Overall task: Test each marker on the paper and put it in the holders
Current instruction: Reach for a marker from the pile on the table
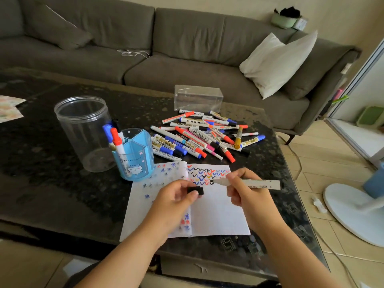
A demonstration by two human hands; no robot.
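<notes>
My right hand (pixel 243 190) grips an uncapped white marker (pixel 259 183), its black tip touching the last row of coloured check marks on the white paper (pixel 216 215). My left hand (pixel 176 196) pinches the marker's black cap (pixel 196 190) just above the paper. A blue holder (pixel 135 156) with a cat picture stands left of the paper and holds three markers, blue, red and black capped. Behind it stands a tall clear jar (pixel 83 129). A pile of several markers (pixel 203 136) lies behind the paper.
A clear plastic box (pixel 198 98) sits behind the pile on the dark table (pixel 52 173). Patterned paper (pixel 9 109) lies at the far left edge. A grey sofa (pixel 166 48) with a white cushion (pixel 276 63) is beyond. A white fan base (pixel 353 210) stands on the floor at right.
</notes>
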